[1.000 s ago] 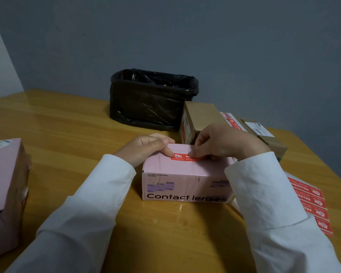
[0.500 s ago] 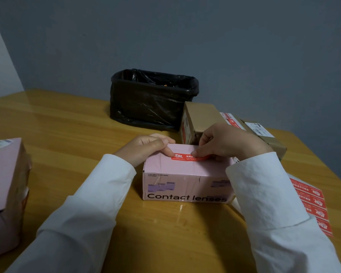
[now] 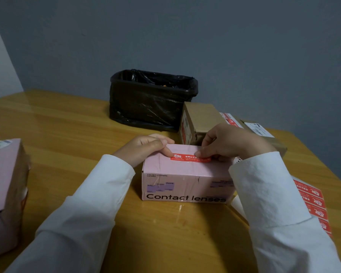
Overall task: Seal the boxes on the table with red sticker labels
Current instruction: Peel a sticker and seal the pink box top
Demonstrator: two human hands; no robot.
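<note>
sticker: red label (image 3: 190, 158) lies long-ways, left-right, on top of the pink box (image 3: 185, 180).
grip: your left hand (image 3: 146, 147) thumb pins its left end; right hand (image 3: 230, 142) fingertips press its right end.
nearer: both equal, honestly.

Right hand (image 3: 232, 142) fingertips slid rightward along red sticker (image 3: 190, 158) on pink box (image 3: 187, 182); more of the label's printed face now uncovered.
</note>
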